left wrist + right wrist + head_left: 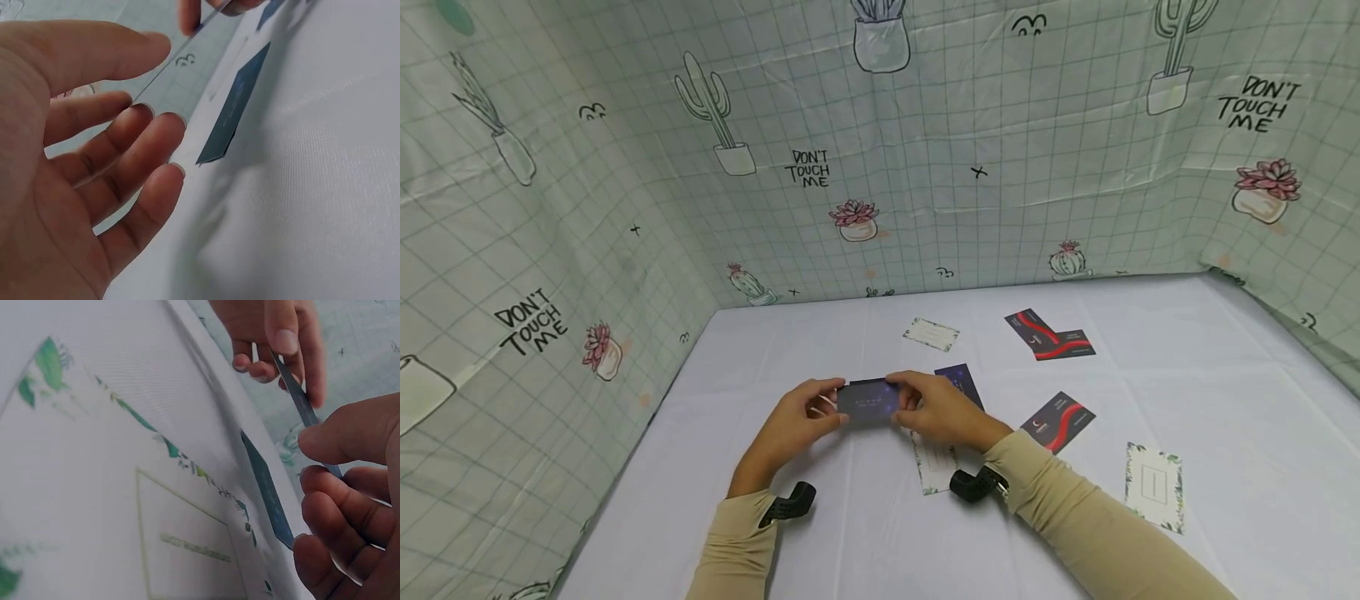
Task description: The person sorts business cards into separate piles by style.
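Facing each other, the left hand [795, 421] and the right hand [936, 408] are curled at opposite ends of a dark business card [867, 403], which is pinched by both and held above the table [850, 533]. Beneath it, a dark blue card [232, 109] is laid flat. By the right hand, a leaf-bordered card [936, 471] and a navy card [964, 384] are partly hidden. Farther out, three red-striped cards [1062, 419], two overlapping, and two white cards [1154, 486] are spread.

Held dark card [867, 402]: smooth card stock, faint sheen
Leaf-bordered card [1153, 487], lower right: matt paper
Red-striped card [1060, 419]: smooth paper
Tablecloth [1225, 375]: finely textured cloth, matt
Backdrop [925, 208], upper half: creased cloth-like sheet, slight sheen
Beige sleeve [1067, 508]: matt cloth
Black wrist device [800, 502]: dull plastic
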A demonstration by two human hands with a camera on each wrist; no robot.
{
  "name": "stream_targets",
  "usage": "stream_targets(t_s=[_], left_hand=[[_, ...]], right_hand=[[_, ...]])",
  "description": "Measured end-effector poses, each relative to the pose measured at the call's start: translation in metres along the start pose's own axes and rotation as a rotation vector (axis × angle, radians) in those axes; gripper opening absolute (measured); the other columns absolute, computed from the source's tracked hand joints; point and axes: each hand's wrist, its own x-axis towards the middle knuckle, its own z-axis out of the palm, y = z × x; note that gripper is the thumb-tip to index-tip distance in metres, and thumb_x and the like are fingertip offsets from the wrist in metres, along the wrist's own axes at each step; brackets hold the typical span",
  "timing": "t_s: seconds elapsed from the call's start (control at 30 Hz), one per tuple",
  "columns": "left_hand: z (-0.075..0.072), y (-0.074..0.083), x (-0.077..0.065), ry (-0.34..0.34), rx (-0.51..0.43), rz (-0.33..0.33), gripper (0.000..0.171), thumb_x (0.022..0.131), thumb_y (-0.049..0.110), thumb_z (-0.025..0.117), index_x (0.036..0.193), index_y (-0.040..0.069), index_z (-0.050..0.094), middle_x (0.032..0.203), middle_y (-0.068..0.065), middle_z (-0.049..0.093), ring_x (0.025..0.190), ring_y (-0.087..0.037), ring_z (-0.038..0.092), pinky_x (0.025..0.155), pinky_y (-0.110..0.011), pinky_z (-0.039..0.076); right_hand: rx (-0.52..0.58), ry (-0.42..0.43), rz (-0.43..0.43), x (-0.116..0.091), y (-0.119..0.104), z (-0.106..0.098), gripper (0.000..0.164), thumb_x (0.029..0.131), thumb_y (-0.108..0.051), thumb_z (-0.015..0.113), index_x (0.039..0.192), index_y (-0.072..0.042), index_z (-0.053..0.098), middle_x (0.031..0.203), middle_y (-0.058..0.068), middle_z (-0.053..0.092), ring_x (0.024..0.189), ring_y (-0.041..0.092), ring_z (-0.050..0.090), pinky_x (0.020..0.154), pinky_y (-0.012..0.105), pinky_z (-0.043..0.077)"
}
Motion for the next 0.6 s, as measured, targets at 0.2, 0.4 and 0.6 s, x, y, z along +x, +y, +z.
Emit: stream_targets(t_s=[0.2, 0.4, 0.6], left_hand=[[0.003, 0.008, -0.002, -0.016, -0.016, 0.019, 0.064, 0.087, 0.004, 0.075, 0.146, 0.0, 0.049, 0.117, -0.011, 0.056, 0.1, -0.025, 0.061, 0.09, -0.044, 0.049], [0.011, 0.004, 0.002, 0.047, 0.016, 0.042, 0.062, 0.088, 0.002, 0.075, 0.145, 0.002, 0.051, 0.113, -0.008, 0.056, 0.096, -0.019, 0.062, 0.086, -0.037, 0.051], [0.017, 0.005, 0.009, 0.077, 0.054, 0.053, 0.061, 0.089, 0.004, 0.073, 0.145, 0.003, 0.051, 0.113, -0.006, 0.056, 0.092, -0.014, 0.062, 0.084, -0.033, 0.052]], right_hand=[[0.021, 0.012, -0.006, 0.002, 0.0, -0.004, 0.056, 0.09, -0.01, 0.073, 0.141, 0.003, 0.053, 0.09, -0.005, 0.062, 0.085, 0.013, 0.058, 0.068, 0.028, 0.047], [0.021, 0.018, 0.015, 0.002, 0.001, -0.008, 0.058, 0.09, -0.011, 0.073, 0.143, 0.002, 0.052, 0.091, -0.005, 0.062, 0.087, 0.013, 0.059, 0.064, 0.028, 0.047], [0.036, 0.046, 0.047, 0.006, 0.003, -0.014, 0.057, 0.09, -0.01, 0.073, 0.143, 0.0, 0.053, 0.092, -0.003, 0.062, 0.088, 0.014, 0.059, 0.065, 0.029, 0.048]])
